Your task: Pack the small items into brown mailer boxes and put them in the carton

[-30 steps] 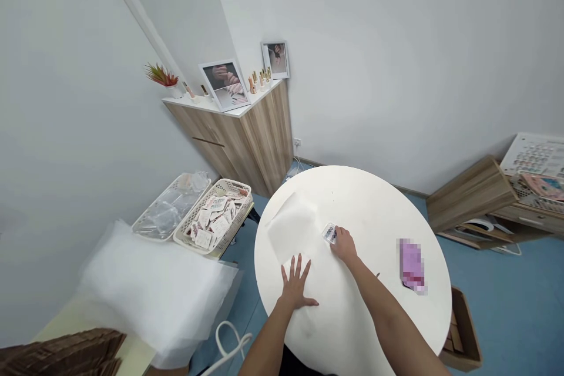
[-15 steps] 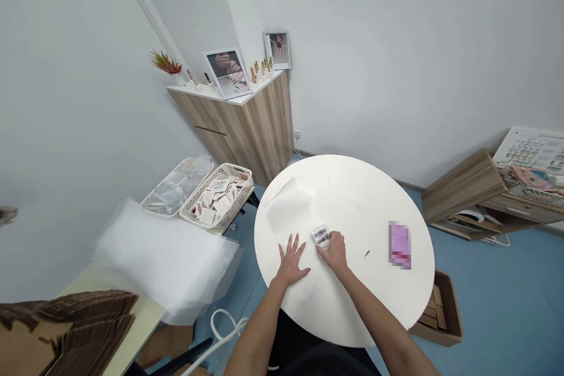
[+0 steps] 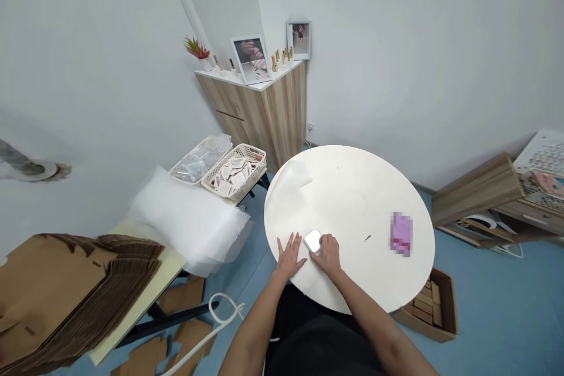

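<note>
My right hand (image 3: 326,255) grips the right side of a small flat clear case (image 3: 312,240) on the white round table (image 3: 365,188). The case's top now looks bright and pale, so what is inside cannot be made out. Just left of it, my left hand (image 3: 288,259) lies flat with fingers spread, pressing on a thin white translucent sheet (image 3: 288,185). That sheet covers the left part of the tabletop and blends into it.
A blurred purple packet (image 3: 402,235) lies at the table's right. Left stand a basket of small cards (image 3: 235,176), a stack of white sheets (image 3: 189,217) and flattened cardboard (image 3: 57,288). A cardboard box (image 3: 429,305) sits on the floor at right.
The view has shifted left. The case showed rows of dark, shiny nail-like pieces; now its top looks pale. My right hand still holds it, and my left hand stays spread on the sheet.
</note>
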Action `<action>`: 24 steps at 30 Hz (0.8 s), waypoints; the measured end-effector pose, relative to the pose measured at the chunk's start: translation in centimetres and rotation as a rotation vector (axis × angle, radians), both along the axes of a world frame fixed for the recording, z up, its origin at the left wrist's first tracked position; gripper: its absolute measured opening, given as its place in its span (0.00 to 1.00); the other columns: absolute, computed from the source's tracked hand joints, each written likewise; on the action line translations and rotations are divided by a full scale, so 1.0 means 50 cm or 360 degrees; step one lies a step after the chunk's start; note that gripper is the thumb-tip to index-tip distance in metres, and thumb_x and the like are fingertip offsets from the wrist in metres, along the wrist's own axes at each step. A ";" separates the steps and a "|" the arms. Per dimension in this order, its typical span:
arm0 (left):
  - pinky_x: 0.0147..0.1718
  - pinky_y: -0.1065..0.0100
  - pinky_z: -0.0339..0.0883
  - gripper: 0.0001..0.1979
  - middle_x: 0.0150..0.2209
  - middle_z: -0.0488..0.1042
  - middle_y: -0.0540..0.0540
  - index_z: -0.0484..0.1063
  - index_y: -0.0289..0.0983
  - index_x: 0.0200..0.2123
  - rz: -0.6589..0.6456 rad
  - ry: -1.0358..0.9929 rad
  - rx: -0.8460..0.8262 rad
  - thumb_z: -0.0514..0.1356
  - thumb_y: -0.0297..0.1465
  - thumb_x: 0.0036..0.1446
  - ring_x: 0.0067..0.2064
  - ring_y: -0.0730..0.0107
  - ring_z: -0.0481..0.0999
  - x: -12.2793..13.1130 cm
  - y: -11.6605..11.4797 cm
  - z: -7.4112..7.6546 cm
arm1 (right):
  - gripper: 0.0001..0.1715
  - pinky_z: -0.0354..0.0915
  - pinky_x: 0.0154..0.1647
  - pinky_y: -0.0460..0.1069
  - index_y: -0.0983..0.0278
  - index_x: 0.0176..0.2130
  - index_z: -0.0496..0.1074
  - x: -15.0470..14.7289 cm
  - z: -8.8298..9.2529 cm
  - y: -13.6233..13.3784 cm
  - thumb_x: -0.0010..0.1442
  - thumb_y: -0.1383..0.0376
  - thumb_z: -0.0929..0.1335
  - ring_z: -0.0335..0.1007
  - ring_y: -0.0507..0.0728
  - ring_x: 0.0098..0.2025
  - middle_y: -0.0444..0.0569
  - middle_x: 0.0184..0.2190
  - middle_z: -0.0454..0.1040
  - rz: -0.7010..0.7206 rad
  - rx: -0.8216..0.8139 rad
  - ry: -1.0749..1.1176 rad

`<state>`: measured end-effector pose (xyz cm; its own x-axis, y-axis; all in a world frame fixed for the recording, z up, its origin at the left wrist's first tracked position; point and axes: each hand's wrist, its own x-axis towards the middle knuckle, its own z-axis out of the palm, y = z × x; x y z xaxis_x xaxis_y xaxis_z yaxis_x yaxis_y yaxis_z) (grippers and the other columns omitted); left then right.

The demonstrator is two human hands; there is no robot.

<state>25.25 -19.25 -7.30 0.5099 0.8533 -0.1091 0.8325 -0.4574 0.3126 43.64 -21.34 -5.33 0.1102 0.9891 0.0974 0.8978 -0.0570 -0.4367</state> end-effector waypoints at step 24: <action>0.60 0.49 0.53 0.29 0.61 0.62 0.37 0.58 0.40 0.61 -0.0281 -0.0165 -0.0033 0.57 0.42 0.57 0.62 0.48 0.61 0.057 -0.132 0.026 | 0.13 0.57 0.51 0.54 0.63 0.43 0.67 0.153 0.029 -0.092 0.56 0.68 0.63 0.63 0.60 0.46 0.53 0.44 0.69 0.0690 -0.0173 -0.0025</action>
